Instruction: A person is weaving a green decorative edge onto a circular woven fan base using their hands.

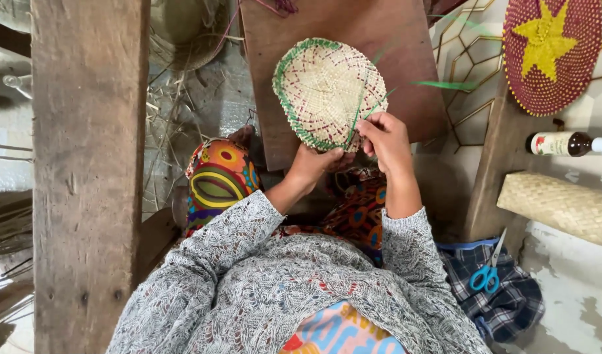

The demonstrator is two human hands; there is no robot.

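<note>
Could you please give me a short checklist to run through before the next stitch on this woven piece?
1. Left hand supports the woven disc from below: ok.
2. Right hand pinches the disc's lower edge: ok.
3. Green strands lie across the disc, within reach: ok.
4. Green border runs the whole way round: not ok, it shows only on the left and lower rim.
5. Scissors lie at hand on the checked cloth: ok.
6. Strand tension: cannot tell.

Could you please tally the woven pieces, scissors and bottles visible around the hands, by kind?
Woven pieces: 3 – green-edged disc in both hands, red disc with yellow star, plain mat
Scissors: 1 – blue-handled
Bottles: 1 – dark
Total: 5
</note>
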